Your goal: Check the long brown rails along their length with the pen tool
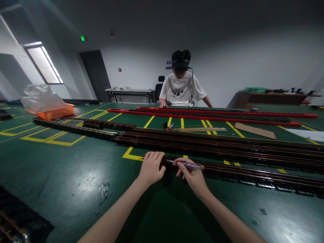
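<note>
My right hand (193, 177) is closed round a screwdriver (193, 165) with a clear, purplish handle. Its thin shaft points left, its tip close to a long dark strip (240, 174) with copper-coloured rails. The near left end of this strip is under my left hand (152, 167), whose fingers bend over it and whose thumb lies on the near side. The fingertips are partly hidden, and I cannot make out the exact spot the tip touches. Just beyond both hands lie several similar railed strips (215, 143), side by side.
Across the green table (76, 185) a person in a white shirt (181, 88) rests one hand near red slotted bars (215, 116). Thin wooden sticks (199, 129) and a cardboard piece (255, 130) lie between. An orange tray (54, 112) holding a plastic bag (42, 98) stands left.
</note>
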The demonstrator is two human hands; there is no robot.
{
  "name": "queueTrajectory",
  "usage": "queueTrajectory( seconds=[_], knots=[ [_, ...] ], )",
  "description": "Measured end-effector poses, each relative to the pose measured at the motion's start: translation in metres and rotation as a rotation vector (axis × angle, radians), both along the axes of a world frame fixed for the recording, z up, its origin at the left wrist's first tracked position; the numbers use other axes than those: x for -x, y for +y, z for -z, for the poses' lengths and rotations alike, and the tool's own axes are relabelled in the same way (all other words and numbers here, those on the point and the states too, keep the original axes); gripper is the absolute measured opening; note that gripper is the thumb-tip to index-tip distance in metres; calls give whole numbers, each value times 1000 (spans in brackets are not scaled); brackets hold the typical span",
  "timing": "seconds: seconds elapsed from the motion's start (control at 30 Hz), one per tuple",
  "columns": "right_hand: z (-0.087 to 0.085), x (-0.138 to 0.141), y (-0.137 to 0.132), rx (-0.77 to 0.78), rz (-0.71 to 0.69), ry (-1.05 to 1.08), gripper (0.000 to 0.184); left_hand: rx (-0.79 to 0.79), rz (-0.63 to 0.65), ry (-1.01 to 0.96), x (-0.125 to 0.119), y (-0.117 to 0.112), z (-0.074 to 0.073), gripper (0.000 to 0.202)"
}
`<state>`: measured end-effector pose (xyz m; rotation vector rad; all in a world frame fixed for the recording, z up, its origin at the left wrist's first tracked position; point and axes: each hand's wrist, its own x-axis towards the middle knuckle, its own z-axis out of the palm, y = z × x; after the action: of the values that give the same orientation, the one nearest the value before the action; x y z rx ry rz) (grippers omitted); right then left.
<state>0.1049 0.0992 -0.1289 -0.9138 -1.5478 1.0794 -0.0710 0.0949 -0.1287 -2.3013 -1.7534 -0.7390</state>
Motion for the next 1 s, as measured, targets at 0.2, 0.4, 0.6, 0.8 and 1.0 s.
queueTrajectory(
  seconds=[0.2,0.4,0.6,0.8,1.0],
  knots=[
    [-2,-4,-1,-14,57,42,29,-8,-20,46,-1,0,1,32],
    [-4,-8,0,-40,43,14,28,-24,-51,94,-1,2,2,27],
    [-6,-9,1,-40,86,59,29,-38,-84,89,-4,0,2,25],
    [-6,-6,2,-17,50,58,31,-46,-99,77,-10,2,3,26],
    [-6,-10,1,-15,-26,-6,30,-55,-78,62,-14,6,5,31]
  ],
)
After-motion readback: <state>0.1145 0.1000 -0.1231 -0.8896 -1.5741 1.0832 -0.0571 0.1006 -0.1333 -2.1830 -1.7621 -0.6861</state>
